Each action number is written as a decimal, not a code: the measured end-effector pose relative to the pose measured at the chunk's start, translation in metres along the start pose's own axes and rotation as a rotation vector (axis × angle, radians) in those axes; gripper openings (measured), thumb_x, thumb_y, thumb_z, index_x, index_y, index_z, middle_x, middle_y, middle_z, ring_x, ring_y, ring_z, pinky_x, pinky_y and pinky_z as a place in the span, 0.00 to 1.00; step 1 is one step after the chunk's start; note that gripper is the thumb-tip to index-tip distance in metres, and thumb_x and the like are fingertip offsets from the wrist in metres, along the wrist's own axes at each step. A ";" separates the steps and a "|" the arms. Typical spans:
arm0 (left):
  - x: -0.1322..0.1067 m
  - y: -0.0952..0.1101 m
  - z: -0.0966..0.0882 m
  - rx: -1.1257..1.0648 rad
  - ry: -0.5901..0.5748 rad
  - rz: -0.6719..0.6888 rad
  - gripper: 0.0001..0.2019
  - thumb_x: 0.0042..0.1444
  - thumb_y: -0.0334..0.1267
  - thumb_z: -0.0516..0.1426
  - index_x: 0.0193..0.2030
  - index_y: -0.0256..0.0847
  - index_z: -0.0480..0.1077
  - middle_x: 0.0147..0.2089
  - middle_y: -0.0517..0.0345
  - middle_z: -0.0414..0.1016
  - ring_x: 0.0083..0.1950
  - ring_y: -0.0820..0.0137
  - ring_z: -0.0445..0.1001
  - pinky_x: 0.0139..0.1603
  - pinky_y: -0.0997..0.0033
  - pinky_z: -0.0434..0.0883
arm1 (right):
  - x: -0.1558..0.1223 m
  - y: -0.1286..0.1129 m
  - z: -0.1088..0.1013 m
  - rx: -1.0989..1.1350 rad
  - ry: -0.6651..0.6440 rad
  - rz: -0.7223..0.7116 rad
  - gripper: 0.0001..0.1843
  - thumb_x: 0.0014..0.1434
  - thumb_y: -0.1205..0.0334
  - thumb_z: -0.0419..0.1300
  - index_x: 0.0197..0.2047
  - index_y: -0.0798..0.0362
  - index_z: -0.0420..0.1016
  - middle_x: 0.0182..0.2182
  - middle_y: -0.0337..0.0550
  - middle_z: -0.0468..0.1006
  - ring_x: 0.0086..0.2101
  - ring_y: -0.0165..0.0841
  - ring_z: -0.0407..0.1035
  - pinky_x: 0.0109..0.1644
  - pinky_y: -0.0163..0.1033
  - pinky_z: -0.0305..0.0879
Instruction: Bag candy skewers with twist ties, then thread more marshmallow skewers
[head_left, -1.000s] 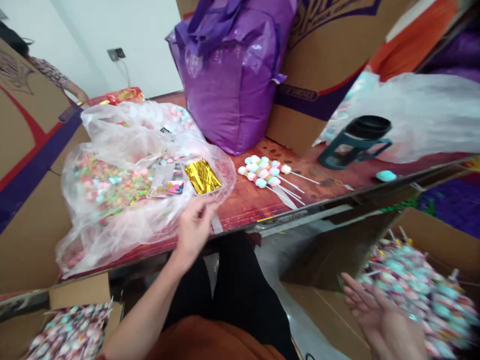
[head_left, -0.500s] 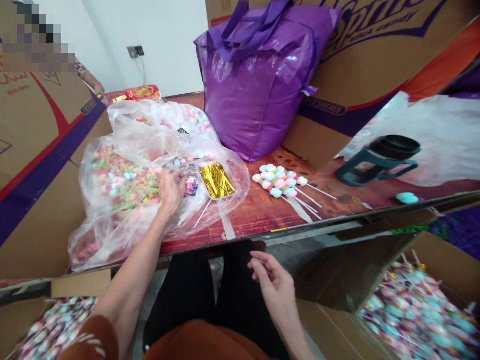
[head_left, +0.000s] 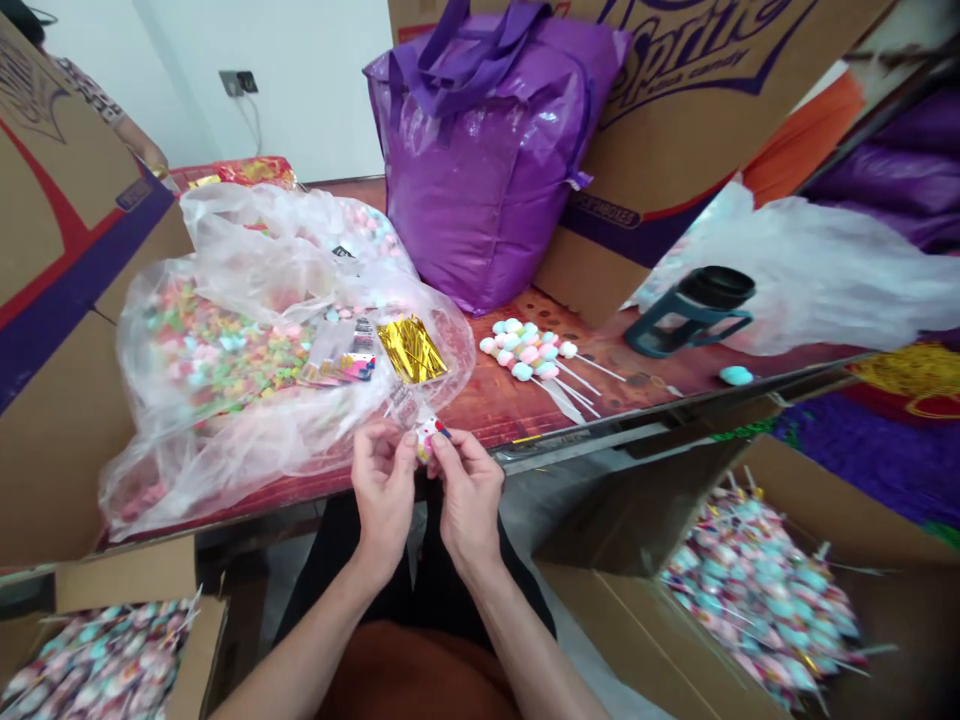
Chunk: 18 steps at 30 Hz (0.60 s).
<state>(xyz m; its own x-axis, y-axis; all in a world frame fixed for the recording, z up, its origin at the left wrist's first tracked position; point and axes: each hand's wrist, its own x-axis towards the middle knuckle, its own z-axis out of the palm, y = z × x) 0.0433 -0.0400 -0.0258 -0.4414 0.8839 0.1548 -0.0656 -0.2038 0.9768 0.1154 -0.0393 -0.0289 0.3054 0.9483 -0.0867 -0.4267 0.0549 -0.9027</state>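
In front of my body, at the table's front edge, my left hand and my right hand pinch a small clear printed wrapper bag between thumbs and fingers. More such wrapper bags lie in a small pile on the clear plastic sheeting. To their right a heap of gold twist ties rests in a shallow tray. Several marshmallow sticks, pink, blue, white and yellow, lie side by side on the table with their white sticks pointing right. Loose small candies spread across the plastic at left.
A large purple bag stands at the back. A dark teal mug and a blue marshmallow sit at right. Open cartons of wrapped candy sticks stand below the table on both sides. Another person's arm shows at far left.
My left hand has come back from the wrapper pile with a wrapper bag. My right hand has risen to meet it, and both now hold the bag. The view has shifted slightly right.
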 end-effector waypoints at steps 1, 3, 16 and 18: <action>-0.004 0.001 0.001 -0.128 0.000 -0.136 0.14 0.55 0.46 0.66 0.38 0.41 0.68 0.35 0.61 0.71 0.31 0.76 0.71 0.33 0.76 0.69 | 0.000 -0.002 -0.005 -0.010 -0.012 -0.007 0.09 0.58 0.57 0.67 0.32 0.54 0.77 0.24 0.34 0.72 0.25 0.26 0.61 0.30 0.32 0.60; -0.009 0.006 0.002 -0.351 -0.070 -0.418 0.18 0.51 0.50 0.69 0.37 0.40 0.69 0.30 0.63 0.71 0.28 0.77 0.69 0.29 0.78 0.68 | 0.001 -0.008 -0.016 -0.044 -0.058 -0.020 0.08 0.59 0.57 0.66 0.34 0.53 0.77 0.26 0.35 0.73 0.26 0.27 0.61 0.31 0.33 0.60; -0.006 0.007 0.021 -0.529 -0.092 -0.605 0.19 0.42 0.42 0.74 0.25 0.36 0.69 0.25 0.66 0.69 0.25 0.81 0.65 0.27 0.81 0.67 | 0.007 -0.011 -0.042 -0.424 0.023 -0.222 0.21 0.68 0.48 0.52 0.26 0.51 0.61 0.23 0.33 0.62 0.26 0.27 0.55 0.30 0.33 0.57; -0.003 0.009 0.020 -0.526 -0.101 -0.631 0.19 0.42 0.45 0.73 0.28 0.37 0.70 0.26 0.65 0.70 0.26 0.79 0.67 0.27 0.80 0.68 | 0.011 -0.013 -0.047 -0.456 0.020 -0.246 0.22 0.68 0.48 0.52 0.26 0.51 0.60 0.22 0.32 0.60 0.25 0.27 0.54 0.29 0.33 0.55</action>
<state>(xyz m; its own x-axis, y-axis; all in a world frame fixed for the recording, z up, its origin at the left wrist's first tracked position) 0.0623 -0.0360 -0.0143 -0.1009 0.9265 -0.3626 -0.6954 0.1950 0.6916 0.1643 -0.0446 -0.0380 0.3684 0.9179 0.1472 0.0733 0.1292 -0.9889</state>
